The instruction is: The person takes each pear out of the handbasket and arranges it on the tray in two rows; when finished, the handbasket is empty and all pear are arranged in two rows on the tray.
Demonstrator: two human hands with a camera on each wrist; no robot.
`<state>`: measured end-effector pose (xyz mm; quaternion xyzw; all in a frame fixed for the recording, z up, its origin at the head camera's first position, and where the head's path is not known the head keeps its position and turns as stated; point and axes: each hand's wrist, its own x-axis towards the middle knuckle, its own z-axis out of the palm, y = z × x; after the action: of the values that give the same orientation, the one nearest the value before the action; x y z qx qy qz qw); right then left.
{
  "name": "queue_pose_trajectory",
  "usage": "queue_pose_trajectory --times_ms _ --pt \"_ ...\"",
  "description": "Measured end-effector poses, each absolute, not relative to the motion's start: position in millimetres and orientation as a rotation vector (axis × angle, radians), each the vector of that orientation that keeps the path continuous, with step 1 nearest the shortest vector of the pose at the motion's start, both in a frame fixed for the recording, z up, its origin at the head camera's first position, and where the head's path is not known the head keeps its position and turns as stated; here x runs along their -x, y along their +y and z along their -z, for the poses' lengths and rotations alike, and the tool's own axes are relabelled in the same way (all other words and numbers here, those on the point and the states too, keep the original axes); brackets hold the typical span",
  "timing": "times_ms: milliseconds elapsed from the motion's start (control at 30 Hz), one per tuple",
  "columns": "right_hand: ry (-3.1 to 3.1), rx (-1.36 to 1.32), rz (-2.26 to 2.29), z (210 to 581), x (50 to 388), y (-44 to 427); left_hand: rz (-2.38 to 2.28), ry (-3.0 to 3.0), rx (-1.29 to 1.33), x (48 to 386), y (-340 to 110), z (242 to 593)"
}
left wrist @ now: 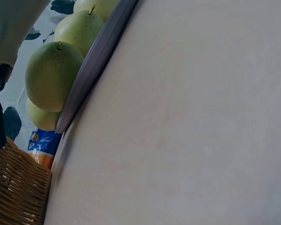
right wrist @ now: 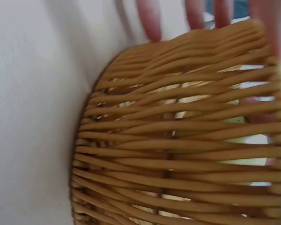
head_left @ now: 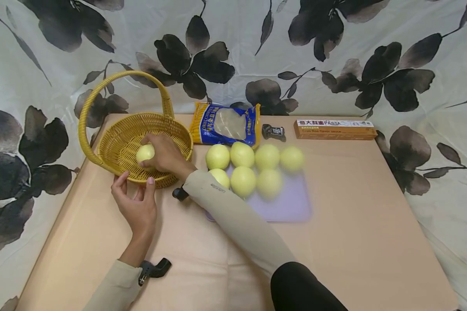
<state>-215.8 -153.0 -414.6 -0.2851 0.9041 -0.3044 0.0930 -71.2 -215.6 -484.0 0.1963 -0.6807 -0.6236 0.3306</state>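
Note:
Inside the yellow wicker basket [head_left: 183,134] my right hand [head_left: 163,153] grips a pale yellow-green pear [head_left: 145,152]. Through the weave of the basket wall [right wrist: 178,154], the right wrist view shows only bits of that pear. My left hand [head_left: 138,209] touches the near side of the basket, thumb and fingertips spread against the wall by the rim. Straight left fingers [right wrist: 150,21] show in the right wrist view. Right of the basket, several more pears [head_left: 243,181] sit in two rows on a light purple tray [head_left: 295,205]. The left wrist view shows speckled pears [left wrist: 54,77] with stems.
A blue and yellow plastic packet [head_left: 227,125] lies behind the pears. Beside it are a small black wrapped item [head_left: 273,132] and a long orange-brown pasta box [head_left: 336,129] at the table's back edge. The basket's tall handle [head_left: 86,114] arches over its left side. Floral cloth hangs behind.

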Motion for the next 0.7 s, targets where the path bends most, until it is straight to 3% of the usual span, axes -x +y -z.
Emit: queue_pose_trajectory --times_ms 700 --pt "2.542 0.96 1.417 365.2 181.7 -72.2 1.643 -1.754 -0.512 72.6 -216.9 483.9"
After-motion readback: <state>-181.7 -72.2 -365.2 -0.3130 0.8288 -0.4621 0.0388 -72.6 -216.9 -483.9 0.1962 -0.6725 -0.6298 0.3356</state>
